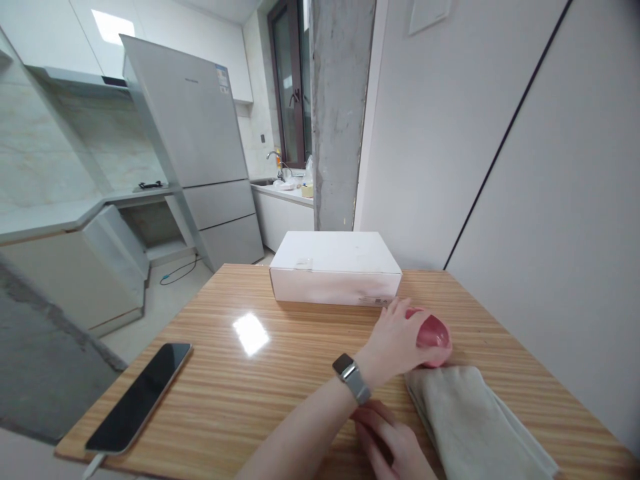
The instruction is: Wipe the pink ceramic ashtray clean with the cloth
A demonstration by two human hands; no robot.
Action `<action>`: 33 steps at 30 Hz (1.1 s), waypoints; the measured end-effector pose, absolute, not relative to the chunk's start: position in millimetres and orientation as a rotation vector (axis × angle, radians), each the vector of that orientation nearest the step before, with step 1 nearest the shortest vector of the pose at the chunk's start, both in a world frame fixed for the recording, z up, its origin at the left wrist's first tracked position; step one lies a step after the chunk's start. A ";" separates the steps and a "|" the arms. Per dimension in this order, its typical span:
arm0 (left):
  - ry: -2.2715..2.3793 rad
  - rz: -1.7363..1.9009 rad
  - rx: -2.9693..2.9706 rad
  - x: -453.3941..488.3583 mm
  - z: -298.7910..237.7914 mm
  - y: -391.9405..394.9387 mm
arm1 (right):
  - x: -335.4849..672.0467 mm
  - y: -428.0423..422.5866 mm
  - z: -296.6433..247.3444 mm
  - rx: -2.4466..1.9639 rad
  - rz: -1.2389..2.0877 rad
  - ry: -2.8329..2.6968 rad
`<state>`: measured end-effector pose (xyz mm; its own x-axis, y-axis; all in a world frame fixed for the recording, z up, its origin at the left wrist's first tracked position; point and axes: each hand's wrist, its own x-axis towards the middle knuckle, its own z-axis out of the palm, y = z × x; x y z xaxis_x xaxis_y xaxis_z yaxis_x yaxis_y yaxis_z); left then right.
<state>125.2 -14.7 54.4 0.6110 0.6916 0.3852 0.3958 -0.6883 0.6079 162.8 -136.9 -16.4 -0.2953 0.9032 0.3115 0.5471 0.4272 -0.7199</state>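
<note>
A: Where do things stand?

B: Contact stage, by my reading. Left hand [395, 343], wearing a square-faced watch with a grey band [353, 377], is at the pink, glossy, rounded bowl [433, 333]. Its fingers are part-spread about the bowl's left side, the thumb along the near edge.

A: Firm hold?

B: Cannot tell; the undersides of the fingers are hidden. The reach, I judge, is done. No clear lift shows; the bowl looks to be on the wood-grain tabletop [225, 400], right of centre, near the front corner of the white rectangular cardboard box [335, 253].

A: Right hand?

B: Right hand [393, 443] lies below the left wrist, partly covered by it. Fingers loosely curled, tips out of sight; whether they hold anything, cannot tell.

A: What stands undone?

B: Box lid is down. Folded beige-grey cloth [463, 413] lies just on the near side of the bowl, no hand on it; whether cloth and bowl touch is unclear. Flat, dark-screened phone [140, 400] lies well apart at left, white cable [93, 465] at its near end. I'd log it as early.
</note>
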 end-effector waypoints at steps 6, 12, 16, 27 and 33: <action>1.134 0.966 2.027 49.0 39.8 -63.3 | 159.5 -135.3 -18.9 -1.248 0.869 -1.714; 1.284 0.677 1.850 -1.5 -5.7 -102.4 | 149.1 -137.2 -27.6 -1.311 0.926 -1.637; 1.295 0.722 1.848 -5.9 -19.3 -111.6 | 146.1 -136.8 -29.4 -1.379 0.997 -1.615; 1.332 0.715 1.955 -5.8 -21.9 -113.0 | 145.8 -137.8 -28.9 -1.409 0.943 -1.638; 1.338 0.785 1.934 -4.6 -25.4 -112.9 | 151.0 -134.9 -32.4 -1.342 0.929 -1.720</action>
